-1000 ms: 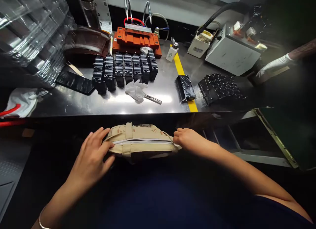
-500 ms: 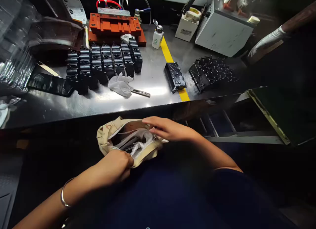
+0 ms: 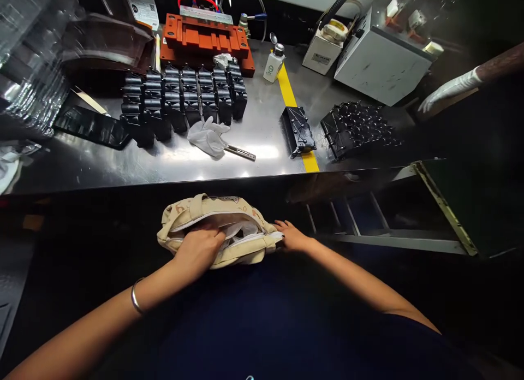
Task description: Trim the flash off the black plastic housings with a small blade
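Observation:
A beige patterned bag (image 3: 241, 255) with its zip undone sits at my lap, below the bench edge. My left hand (image 3: 199, 249) reaches into its opening, and the fingertips are hidden inside. Pale cloth or plastic (image 3: 244, 227) shows within the bag. At the bag's right end is my right hand (image 3: 291, 236), its fingers at the corner by the zip end; what they grip there is too small to tell. On the bench above lie a white glove (image 3: 208, 138) and a metal tool (image 3: 240, 152).
The metal bench (image 3: 164, 170) carries rows of black parts (image 3: 184, 99), an orange fixture (image 3: 208, 39), a white bottle (image 3: 274, 64), a black block (image 3: 298, 130) and a grey box (image 3: 382, 55). A co-worker's gloved hand (image 3: 448, 92) is at the right.
My left hand has moved from the bag's near rim into its opening. My right hand has left the far rim for the right end. The view has shifted slightly.

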Available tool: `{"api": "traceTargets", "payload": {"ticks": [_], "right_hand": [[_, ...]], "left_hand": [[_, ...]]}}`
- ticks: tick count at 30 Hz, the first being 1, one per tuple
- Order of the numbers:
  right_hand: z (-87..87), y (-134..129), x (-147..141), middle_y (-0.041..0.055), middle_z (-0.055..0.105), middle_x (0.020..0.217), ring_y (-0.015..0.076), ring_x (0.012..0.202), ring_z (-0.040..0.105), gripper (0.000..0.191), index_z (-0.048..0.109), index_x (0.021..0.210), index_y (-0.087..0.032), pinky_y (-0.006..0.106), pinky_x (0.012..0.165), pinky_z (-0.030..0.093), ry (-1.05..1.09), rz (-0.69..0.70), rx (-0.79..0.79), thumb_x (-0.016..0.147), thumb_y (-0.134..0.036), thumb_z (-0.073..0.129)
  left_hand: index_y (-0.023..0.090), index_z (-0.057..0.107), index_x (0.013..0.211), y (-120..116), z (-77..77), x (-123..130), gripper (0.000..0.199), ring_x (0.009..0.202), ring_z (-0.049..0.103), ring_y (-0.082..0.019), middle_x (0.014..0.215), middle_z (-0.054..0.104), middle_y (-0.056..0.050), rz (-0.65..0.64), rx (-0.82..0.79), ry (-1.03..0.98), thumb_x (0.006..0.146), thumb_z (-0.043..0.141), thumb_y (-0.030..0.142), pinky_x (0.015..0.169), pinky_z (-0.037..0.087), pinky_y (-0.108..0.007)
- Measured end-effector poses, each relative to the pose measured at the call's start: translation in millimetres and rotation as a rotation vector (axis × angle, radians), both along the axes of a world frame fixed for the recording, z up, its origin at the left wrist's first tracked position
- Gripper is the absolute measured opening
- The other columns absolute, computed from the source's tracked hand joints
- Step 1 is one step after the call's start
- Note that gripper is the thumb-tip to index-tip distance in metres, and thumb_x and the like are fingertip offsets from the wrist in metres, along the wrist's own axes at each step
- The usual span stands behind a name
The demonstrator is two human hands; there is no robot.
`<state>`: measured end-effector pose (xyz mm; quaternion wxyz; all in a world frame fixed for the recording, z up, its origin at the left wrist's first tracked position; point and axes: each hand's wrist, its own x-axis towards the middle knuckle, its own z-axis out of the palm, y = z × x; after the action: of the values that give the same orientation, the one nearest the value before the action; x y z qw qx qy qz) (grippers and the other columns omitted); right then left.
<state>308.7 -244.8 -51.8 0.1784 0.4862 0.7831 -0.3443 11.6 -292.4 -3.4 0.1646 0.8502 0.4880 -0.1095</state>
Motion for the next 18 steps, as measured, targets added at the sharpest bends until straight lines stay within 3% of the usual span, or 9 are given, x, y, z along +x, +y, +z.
{"api": "traceTargets", "payload": {"ticks": [3,5,7,8,10,12,14,16,18], "right_hand": [[33.0,21,16,0.0258,0.047,0.148,0.0362,0.138,0.046,0.052,0.052,0.142,-0.008,0.059,0.112,0.038,-0.058,-0.151,0.243,0.09,-0.013,0.053],[58.9,29,6,0.0231,0.057,0.138,0.0323,0.131,0.053,0.043,0.054,0.138,-0.009,0.056,0.109,0.043,0.065,-0.23,0.533,0.097,-0.017,0.042],[76.3,25,-24,0.017,0.066,0.125,0.0255,0.118,0.061,0.036,0.06,0.13,-0.014,0.044,0.102,0.05,0.376,-0.057,0.686,0.1,-0.023,0.04],[79.8,18,-43,0.0151,0.068,0.121,0.0224,0.113,0.064,0.035,0.061,0.128,-0.015,0.038,0.097,0.053,0.478,0.13,0.618,0.102,-0.025,0.039],[76.8,0,-82,0.0148,0.069,0.12,0.0219,0.108,0.066,0.037,0.059,0.131,-0.015,0.035,0.088,0.054,0.465,0.438,0.443,0.103,-0.03,0.04],[65.7,-19,-111,0.0198,0.071,0.114,0.0272,0.103,0.068,0.053,0.051,0.137,-0.006,0.038,0.083,0.054,0.277,0.552,0.299,0.1,-0.043,0.049],[55.3,-34,-123,0.0177,0.074,0.099,0.0283,0.093,0.069,0.059,0.052,0.133,-0.003,0.038,0.076,0.053,0.169,0.672,0.135,0.098,-0.05,0.051],[51.5,-42,-125,0.0134,0.075,0.09,0.0268,0.088,0.068,0.047,0.06,0.121,-0.007,0.036,0.072,0.05,0.157,0.773,0.036,0.098,-0.046,0.05],[54.4,-44,-122,0.0122,0.074,0.091,0.0264,0.092,0.066,0.034,0.064,0.111,-0.01,0.035,0.073,0.048,0.155,0.799,0.034,0.097,-0.039,0.053]], "left_hand": [[0.018,0.071,0.09,-2,3.2,-9,0.028,0.088,0.068,-0.023,0.085,0.071,-0.007,-0.126,0.0,-0.047,0.09,0.047,0.004,0.069,0.05,-0.029],[0.019,0.071,0.09,-3,5.4,-13,0.029,0.082,0.068,-0.022,0.084,0.071,-0.006,-0.144,0.018,-0.055,0.091,0.045,0.005,0.065,0.049,-0.029],[0.018,0.071,0.091,-3,7.0,-15,0.028,0.076,0.068,-0.021,0.083,0.071,-0.007,-0.069,0.033,-0.043,0.094,0.043,0.011,0.06,0.047,-0.029],[0.018,0.071,0.092,-2,7.4,-16,0.029,0.074,0.069,-0.022,0.083,0.072,-0.008,-0.002,0.038,-0.032,0.096,0.042,0.015,0.059,0.047,-0.029],[0.016,0.072,0.091,2,7.0,-17,0.033,0.073,0.071,-0.025,0.083,0.073,-0.011,0.14,0.063,-0.01,0.098,0.04,0.024,0.058,0.047,-0.03],[0.015,0.072,0.09,8,4.9,-16,0.036,0.075,0.072,-0.028,0.081,0.073,-0.013,0.242,0.099,0.002,0.098,0.039,0.027,0.059,0.048,-0.032],[0.015,0.073,0.09,12,1.5,-16,0.039,0.075,0.072,-0.03,0.078,0.073,-0.014,0.304,0.13,0.011,0.099,0.037,0.026,0.06,0.048,-0.034],[0.014,0.073,0.093,12,-2.1,-14,0.043,0.075,0.072,-0.031,0.077,0.073,-0.015,0.346,0.147,0.021,0.1,0.033,0.027,0.06,0.048,-0.035],[0.014,0.073,0.098,8,-4.6,-13,0.044,0.074,0.071,-0.03,0.079,0.072,-0.016,0.38,0.202,0.014,0.101,0.031,0.027,0.061,0.048,-0.035]]}}
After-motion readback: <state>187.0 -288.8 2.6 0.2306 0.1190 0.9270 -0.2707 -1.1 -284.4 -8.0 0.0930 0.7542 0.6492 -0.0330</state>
